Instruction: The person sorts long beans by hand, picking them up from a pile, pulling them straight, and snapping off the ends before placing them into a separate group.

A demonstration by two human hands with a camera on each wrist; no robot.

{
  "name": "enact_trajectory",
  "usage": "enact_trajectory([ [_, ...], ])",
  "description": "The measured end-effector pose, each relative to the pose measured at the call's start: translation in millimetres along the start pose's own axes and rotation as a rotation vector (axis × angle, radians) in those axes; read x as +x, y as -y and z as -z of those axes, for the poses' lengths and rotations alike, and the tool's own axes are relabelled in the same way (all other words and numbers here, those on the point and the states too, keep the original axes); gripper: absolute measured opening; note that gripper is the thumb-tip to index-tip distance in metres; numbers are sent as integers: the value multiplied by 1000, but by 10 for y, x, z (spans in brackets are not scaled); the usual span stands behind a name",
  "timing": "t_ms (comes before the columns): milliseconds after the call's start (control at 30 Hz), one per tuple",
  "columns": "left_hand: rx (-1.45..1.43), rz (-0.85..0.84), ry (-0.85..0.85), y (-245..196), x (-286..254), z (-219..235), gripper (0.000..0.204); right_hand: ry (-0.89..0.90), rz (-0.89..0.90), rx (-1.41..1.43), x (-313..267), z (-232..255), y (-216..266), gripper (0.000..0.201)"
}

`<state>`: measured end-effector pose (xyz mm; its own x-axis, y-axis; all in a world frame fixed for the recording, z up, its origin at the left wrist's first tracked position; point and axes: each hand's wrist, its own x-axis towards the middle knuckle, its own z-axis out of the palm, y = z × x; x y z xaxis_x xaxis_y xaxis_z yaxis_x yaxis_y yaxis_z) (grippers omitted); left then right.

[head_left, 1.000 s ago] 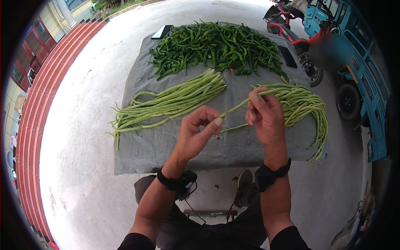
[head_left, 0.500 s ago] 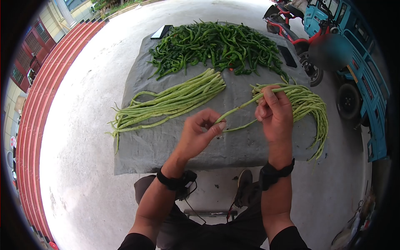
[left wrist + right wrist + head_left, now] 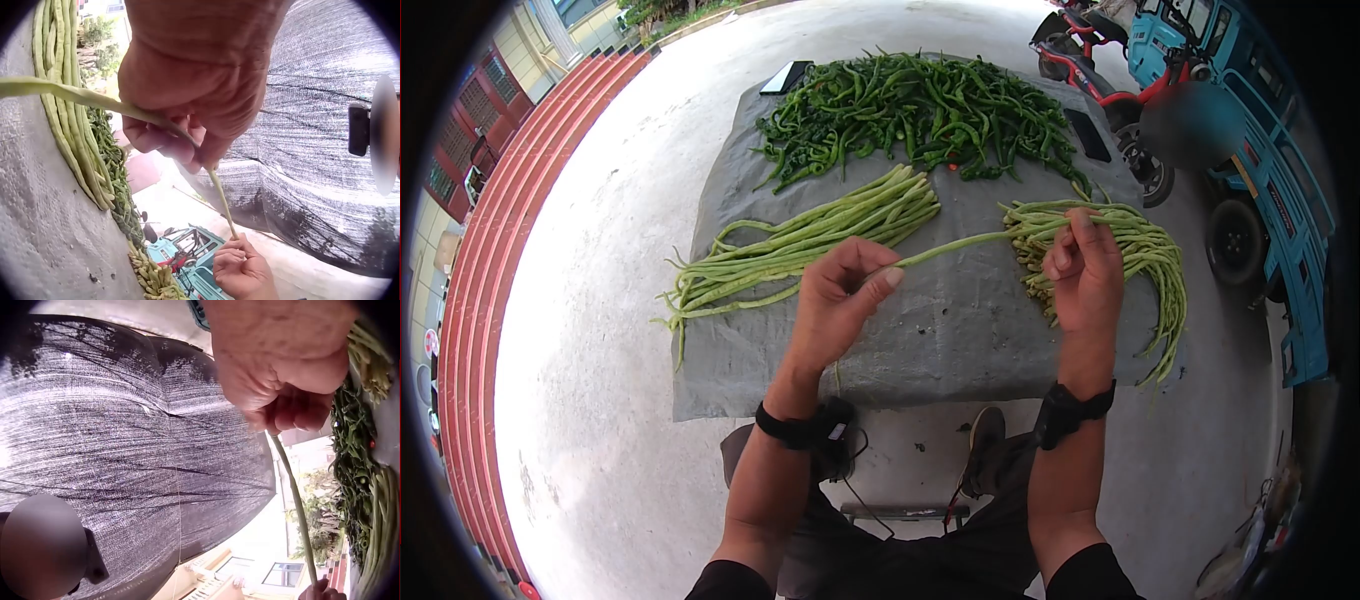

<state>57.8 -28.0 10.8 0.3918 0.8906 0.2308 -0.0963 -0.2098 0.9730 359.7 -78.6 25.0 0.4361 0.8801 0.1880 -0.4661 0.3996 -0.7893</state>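
One long green bean (image 3: 960,243) stretches between my two hands above the grey sheet. My left hand (image 3: 840,300) pinches it between thumb and fingers; in the left wrist view the bean (image 3: 81,95) passes through that hand (image 3: 194,94) and trails off to the left. The other end is pinched in my right hand (image 3: 1088,275), in front of the right-hand bean pile (image 3: 1150,245). In the right wrist view the bean (image 3: 297,500) runs down from my right fingertips. Left of my left hand lies a second bundle of long beans (image 3: 830,225).
Green peppers (image 3: 910,110) are heaped at the far side of the grey sheet (image 3: 900,360). A phone (image 3: 1088,135) lies at their right and a white-and-black object (image 3: 787,78) at their left. A blue three-wheeled vehicle (image 3: 1260,140) stands at the right, red steps (image 3: 530,220) at the left.
My hands have moved apart, the left one leftward and the right one rightward, with the bean now drawn out between them. A trailing end of it now hangs below my left hand.
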Motion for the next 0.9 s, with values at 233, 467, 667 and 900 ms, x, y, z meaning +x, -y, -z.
enact_trajectory([
  [233,110,-22,-28,-43,7,83,11,-30,0,7,33,123,19,15],
  [467,417,-3,-103,10,5,232,14,-57,-16,12,63,217,-20,16],
  [667,493,-11,-173,-22,3,339,13,-93,-22,9,70,279,18,15],
  [900,572,-46,-250,-4,11,399,15,-108,-38,-5,76,314,-11,14],
])
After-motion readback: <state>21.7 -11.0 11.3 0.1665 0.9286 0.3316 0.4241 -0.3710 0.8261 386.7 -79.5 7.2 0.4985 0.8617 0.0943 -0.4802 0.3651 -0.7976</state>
